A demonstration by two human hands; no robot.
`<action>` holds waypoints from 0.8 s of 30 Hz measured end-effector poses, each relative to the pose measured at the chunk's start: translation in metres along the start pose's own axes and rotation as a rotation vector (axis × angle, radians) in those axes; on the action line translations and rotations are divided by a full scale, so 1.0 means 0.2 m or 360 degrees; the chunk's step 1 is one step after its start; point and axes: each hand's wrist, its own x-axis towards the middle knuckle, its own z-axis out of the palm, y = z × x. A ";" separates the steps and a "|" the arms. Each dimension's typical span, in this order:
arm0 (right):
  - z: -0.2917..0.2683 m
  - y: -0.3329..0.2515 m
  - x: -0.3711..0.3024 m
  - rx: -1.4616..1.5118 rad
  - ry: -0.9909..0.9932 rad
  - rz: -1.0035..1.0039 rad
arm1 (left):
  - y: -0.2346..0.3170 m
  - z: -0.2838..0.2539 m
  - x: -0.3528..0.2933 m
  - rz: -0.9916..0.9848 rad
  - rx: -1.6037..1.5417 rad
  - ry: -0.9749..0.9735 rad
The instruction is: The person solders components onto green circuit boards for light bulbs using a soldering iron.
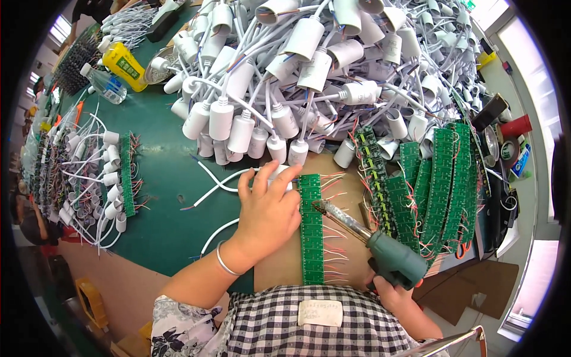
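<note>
In the head view, the left hand (pixel 267 205), a metal bangle at its wrist, has its fingers curled over a white cylindrical plastic lamp socket (pixel 280 174), grasping it beside the upper left edge of a long green circuit-board strip (pixel 312 244). The strip stands lengthwise before the person on a brown work mat (pixel 276 271), thin red and white wires fanning from its right edge.

The right hand (pixel 391 296), partly hidden, is closed round a dark green plastic soldering gun (pixel 397 259); its metal tip points up and left, close to the strip's upper right edge — whether it touches, I cannot tell.

White cables (pixel 208 193) lie left of the left hand on a green tabletop (pixel 172 178). Beyond both hands rises a heap of white sockets with cables (pixel 309 41); more green circuit strips (pixel 443 178) stand to the right. At the far left — a yellow bottle (pixel 123 65) and a clear plastic bottle (pixel 104 84).
</note>
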 end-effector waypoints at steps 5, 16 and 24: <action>0.02 0.00 0.00 0.0019 0.0028 -0.0007 | -0.02 0.01 0.00 -0.0043 -0.0203 0.0060; 0.03 0.05 0.04 -0.0084 -0.0055 -0.0157 | 0.02 0.05 0.00 -0.0012 0.0053 0.0195; 0.06 0.02 0.05 0.0010 0.0018 0.0000 | 0.02 0.06 0.00 -0.0043 0.0051 0.0155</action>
